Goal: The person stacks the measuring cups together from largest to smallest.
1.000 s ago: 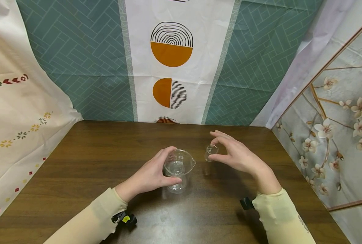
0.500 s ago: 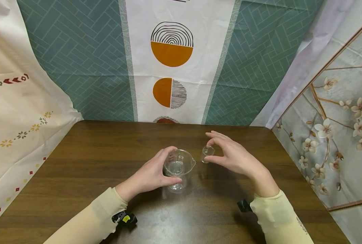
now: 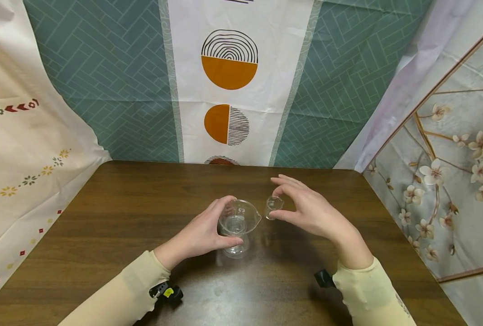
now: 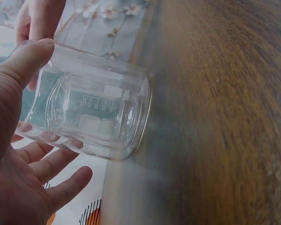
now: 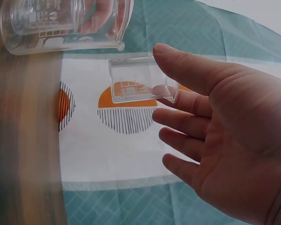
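A large clear glass beaker (image 3: 239,225) stands on the brown table (image 3: 123,217), with a smaller glass beaker (image 4: 86,112) nested inside it. My left hand (image 3: 230,222) grips the large beaker's wall, thumb on the near side and fingers (image 4: 56,171) round the far side. My right hand (image 3: 278,204) pinches a tiny clear beaker (image 3: 272,207) between thumb and forefinger. It holds it roughly upright just off the table, close to the large beaker's spout (image 3: 259,218). The right wrist view shows the tiny beaker (image 5: 140,79) looking empty beside the large beaker (image 5: 61,23).
Patterned cloth backdrops hang behind the table (image 3: 229,81), on the left (image 3: 25,158) and on the right (image 3: 449,181). Black wrist mounts sit at my left cuff (image 3: 165,292) and right cuff (image 3: 322,278). Bare wood shows around the glassware.
My right hand has carried the tiny beaker leftward, closer to the large beaker's spout. My left hand and the large beaker have stayed in place.
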`<state>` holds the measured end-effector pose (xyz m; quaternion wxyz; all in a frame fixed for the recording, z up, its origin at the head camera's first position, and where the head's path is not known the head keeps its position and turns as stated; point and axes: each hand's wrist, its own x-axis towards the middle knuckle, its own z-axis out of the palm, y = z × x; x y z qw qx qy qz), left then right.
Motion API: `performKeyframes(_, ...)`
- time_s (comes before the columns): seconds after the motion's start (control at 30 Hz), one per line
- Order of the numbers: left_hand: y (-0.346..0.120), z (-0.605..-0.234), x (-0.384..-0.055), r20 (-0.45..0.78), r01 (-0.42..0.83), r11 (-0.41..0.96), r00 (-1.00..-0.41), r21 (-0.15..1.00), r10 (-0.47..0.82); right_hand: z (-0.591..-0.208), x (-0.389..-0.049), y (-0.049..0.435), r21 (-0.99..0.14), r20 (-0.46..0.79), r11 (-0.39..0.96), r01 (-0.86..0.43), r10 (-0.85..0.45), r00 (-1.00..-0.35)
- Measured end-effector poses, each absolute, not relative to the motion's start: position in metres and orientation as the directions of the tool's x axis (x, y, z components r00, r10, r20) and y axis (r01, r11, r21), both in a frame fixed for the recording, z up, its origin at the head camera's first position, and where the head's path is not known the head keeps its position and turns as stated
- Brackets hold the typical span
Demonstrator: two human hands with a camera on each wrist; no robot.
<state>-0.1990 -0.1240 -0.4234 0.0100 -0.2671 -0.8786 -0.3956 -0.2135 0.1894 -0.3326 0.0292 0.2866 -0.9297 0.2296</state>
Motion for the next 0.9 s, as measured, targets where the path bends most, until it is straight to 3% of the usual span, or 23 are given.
performKeyframes(0.9, -0.125, -0.424, -0.200, 0.236, 0.489, 0.544, -0.851, 0.682, 0.469, -0.319, -0.199, 0.169, -0.391, 0.256, 0.716, -0.578, -0.519, -0.816)
